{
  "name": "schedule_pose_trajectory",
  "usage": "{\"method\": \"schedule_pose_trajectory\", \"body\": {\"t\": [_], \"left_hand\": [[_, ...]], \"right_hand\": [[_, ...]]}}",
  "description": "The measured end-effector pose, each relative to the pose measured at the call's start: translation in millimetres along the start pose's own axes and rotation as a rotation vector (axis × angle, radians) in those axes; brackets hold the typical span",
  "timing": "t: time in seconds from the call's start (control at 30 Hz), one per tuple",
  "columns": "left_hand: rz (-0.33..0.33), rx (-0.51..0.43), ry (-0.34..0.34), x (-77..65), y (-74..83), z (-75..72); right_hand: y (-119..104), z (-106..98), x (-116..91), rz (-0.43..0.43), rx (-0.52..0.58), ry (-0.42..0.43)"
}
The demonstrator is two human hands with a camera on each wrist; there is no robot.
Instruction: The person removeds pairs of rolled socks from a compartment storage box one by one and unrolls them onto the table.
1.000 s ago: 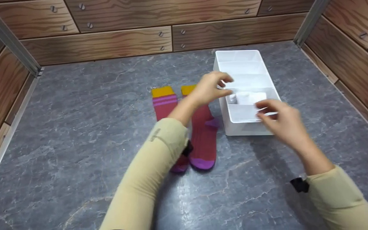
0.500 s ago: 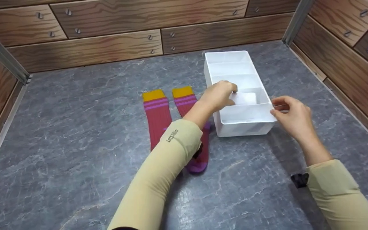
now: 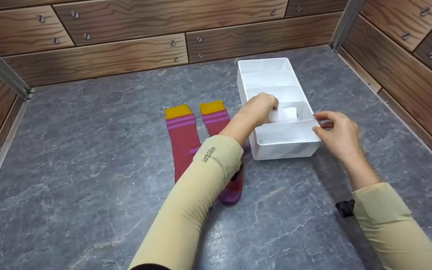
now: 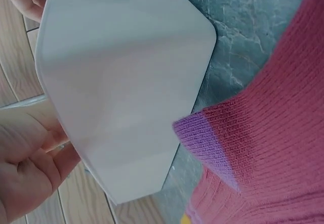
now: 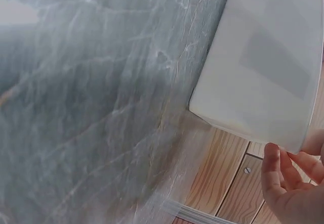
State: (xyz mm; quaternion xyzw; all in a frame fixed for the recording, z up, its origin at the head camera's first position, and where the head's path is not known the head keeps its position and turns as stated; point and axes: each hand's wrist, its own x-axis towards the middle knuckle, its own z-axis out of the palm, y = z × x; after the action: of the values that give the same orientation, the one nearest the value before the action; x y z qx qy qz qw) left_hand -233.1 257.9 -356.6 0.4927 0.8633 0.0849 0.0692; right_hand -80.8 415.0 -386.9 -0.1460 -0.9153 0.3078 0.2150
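Observation:
A white divided storage box (image 3: 285,150) stands on the grey marbled surface. My left hand (image 3: 258,109) reaches over its left wall into a compartment, beside a white folded bundle (image 3: 286,114) whose kind is unclear. In the head view its fingertips are hidden; in the left wrist view the left hand's (image 4: 25,161) fingers pass behind the box wall. At the near right corner my right hand (image 3: 339,134) holds the box rim with bent fingers and thumb. Two red socks with yellow cuffs and purple bands, a left sock (image 3: 180,137) and a right sock (image 3: 216,119), lie under my left forearm.
Dividers (image 3: 272,87) split the box into several compartments. Wood-patterned walls (image 3: 126,58) enclose the surface at the back and both sides. The right sock's purple heel (image 4: 205,145) lies close to the box's left wall.
My left hand has gone down into the compartment with the white bundle, and its fingers have drawn in. My right hand has moved from above the box to its right rim.

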Motion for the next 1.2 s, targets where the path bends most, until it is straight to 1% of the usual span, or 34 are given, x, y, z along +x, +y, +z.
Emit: {"method": "schedule_pose_trajectory", "body": {"t": [0.27, 0.57, 0.7, 0.83, 0.9, 1.03, 1.2], "left_hand": [[-0.033, -0.092, 0.043, 3.7, -4.2, 6.3], [-0.055, -0.182, 0.088, 4.9, -8.9, 10.7], [-0.094, -0.23, 0.128, 5.9, -7.9, 13.4], [-0.119, -0.272, 0.191, 5.4, -7.3, 15.5], [-0.123, -0.299, 0.223, 4.7, -7.6, 16.9], [-0.12, -0.355, 0.252, 3.2, -9.2, 19.2], [-0.119, -0.384, 0.284, 0.8, -9.7, 19.8]], "right_hand": [[3.4, 4.2, -0.8, 0.078, 0.046, 0.031], [3.0, 6.2, -1.5, 0.092, 0.052, 0.016], [3.3, 5.3, -1.2, 0.106, 0.061, 0.012], [3.3, 4.7, -1.1, 0.11, 0.069, 0.012], [3.5, 4.8, -1.1, 0.109, 0.07, 0.013], [3.9, 4.5, -1.7, 0.11, 0.072, 0.006], [4.1, 3.4, -1.6, 0.102, 0.071, -0.003]]}}
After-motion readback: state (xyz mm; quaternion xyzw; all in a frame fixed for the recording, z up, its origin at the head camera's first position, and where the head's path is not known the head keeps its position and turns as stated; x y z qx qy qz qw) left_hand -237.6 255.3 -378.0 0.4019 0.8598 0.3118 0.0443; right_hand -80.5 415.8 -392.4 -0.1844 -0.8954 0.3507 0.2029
